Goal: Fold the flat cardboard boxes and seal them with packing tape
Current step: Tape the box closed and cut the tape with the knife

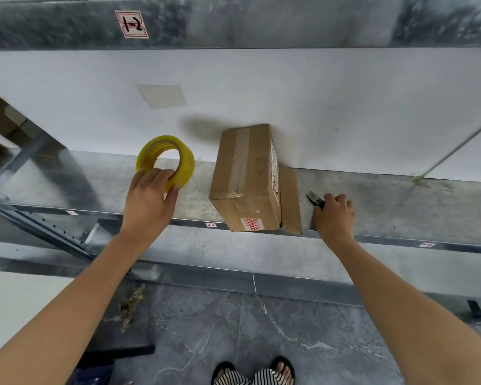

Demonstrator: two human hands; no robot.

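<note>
A folded cardboard box lies on the metal shelf, with clear tape along its top seam and one flap hanging open on its right side. Left of it, my left hand grips a yellow roll of packing tape that stands upright on the shelf. On the right of the box, my right hand is curled round a small black cutting tool, whose tip sticks out toward the box.
A white wall backs the shelf, and another metal shelf with a label runs overhead. Lower shelf rails cross below the box. More cardboard sits at the far left. The grey tiled floor shows my sandalled feet.
</note>
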